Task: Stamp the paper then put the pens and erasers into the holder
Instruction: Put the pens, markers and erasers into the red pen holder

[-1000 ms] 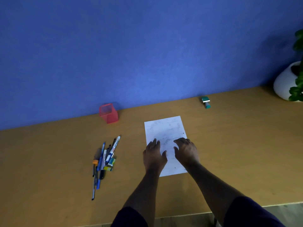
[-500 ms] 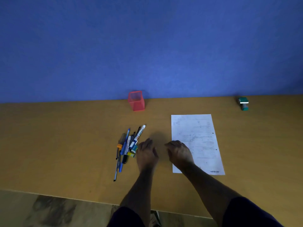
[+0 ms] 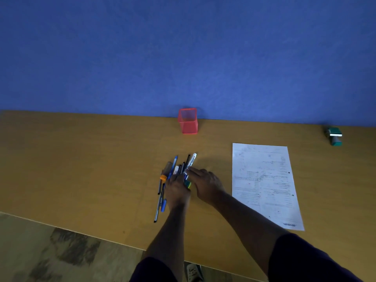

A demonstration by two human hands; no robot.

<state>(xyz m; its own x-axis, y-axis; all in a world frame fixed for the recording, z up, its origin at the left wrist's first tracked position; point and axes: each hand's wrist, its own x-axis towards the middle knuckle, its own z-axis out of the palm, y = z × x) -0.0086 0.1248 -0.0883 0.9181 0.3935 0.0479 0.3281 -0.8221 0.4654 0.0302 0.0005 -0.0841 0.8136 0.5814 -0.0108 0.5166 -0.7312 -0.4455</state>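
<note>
A pile of pens and markers (image 3: 175,165) lies on the wooden table (image 3: 81,169), with a green and yellow eraser (image 3: 188,184) at its right side. My left hand (image 3: 177,189) lies flat over the middle of the pile and hides part of it. My right hand (image 3: 205,182) reaches in from the right, its fingertips touching a white marker (image 3: 192,158). Neither hand has lifted anything. The red mesh holder (image 3: 187,121) stands by the wall behind the pile. The printed paper (image 3: 264,180) lies to the right, with a "RECEIVED" mark (image 3: 289,224) near its bottom edge.
A green stamp (image 3: 333,136) sits at the far right next to the blue wall (image 3: 183,58). The table's front edge runs diagonally at the lower left, with patterned floor (image 3: 50,251) below it. A shoe (image 3: 194,271) shows beneath the table edge.
Both hands left the paper and moved left onto the pen pile. The view swung left, so the paper now sits on the right.
</note>
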